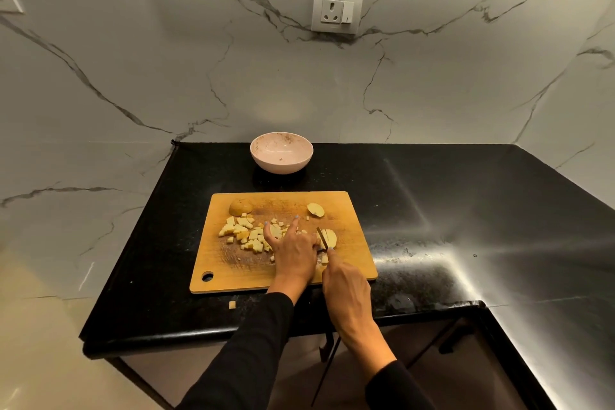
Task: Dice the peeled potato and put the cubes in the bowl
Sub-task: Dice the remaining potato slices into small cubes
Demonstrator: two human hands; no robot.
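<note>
A wooden cutting board [352, 260] lies on the black counter. Several pale potato cubes [244, 233] are heaped on its left half. A sliced potato piece [331, 238] sits right of centre, and the knife [322, 238] blade stands in it. My right hand [346, 289] grips the knife handle. My left hand [293, 250] rests flat beside the blade with fingers spread over the cubes and its thumb side against the sliced piece. A rounded potato end [240, 206] and a small slice [315, 209] lie near the board's far edge. The pink bowl [281, 152] stands beyond the board and holds nothing.
One stray cube [232, 304] lies on the black counter [466, 210] in front of the board, near the front edge. A marble wall with a power socket [336, 9] rises behind. The counter wraps round to the right.
</note>
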